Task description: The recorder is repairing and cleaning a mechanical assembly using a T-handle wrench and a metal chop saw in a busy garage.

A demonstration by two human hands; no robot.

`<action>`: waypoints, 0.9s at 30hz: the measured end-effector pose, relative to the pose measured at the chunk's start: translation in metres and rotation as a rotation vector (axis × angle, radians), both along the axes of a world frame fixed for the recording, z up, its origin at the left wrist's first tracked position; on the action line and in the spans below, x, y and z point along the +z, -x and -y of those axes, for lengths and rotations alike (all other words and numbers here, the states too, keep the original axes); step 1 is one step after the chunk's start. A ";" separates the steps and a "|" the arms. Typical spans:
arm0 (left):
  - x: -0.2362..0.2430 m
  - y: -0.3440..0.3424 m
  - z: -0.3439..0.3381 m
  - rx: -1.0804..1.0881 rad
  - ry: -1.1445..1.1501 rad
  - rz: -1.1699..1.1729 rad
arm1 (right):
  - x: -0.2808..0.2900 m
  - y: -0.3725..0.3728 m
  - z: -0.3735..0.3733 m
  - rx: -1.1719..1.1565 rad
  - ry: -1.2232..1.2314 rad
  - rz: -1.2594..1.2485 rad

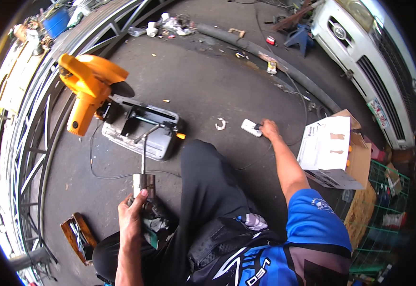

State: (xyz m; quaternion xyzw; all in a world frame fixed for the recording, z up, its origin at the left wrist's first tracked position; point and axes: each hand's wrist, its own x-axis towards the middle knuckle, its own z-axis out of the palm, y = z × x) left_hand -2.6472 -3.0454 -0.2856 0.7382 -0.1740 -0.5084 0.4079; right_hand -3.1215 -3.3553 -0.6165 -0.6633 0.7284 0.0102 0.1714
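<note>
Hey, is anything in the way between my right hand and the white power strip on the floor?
Nothing visible: your right hand is at the right end of the power strip, its fingertips by what looks like a black plug.

Floor (193, 78) lies open between abrasive chop saw (88, 88) and long pipe (234, 40); raised knee (202, 155) blocks the line from left grip (130, 214) to right grip (268, 128).

The right hand (269, 129) partly hides a black object (258, 127) too small to identify.
</note>
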 end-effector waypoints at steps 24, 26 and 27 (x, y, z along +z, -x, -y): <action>-0.008 0.004 0.003 -0.023 0.010 -0.013 | 0.016 -0.023 0.015 0.114 -0.013 -0.175; -0.006 0.005 0.002 -0.015 0.022 -0.002 | 0.013 -0.026 0.018 0.112 0.000 -0.167; -0.005 0.005 0.002 -0.011 0.030 0.006 | 0.011 -0.024 0.018 0.127 0.000 -0.165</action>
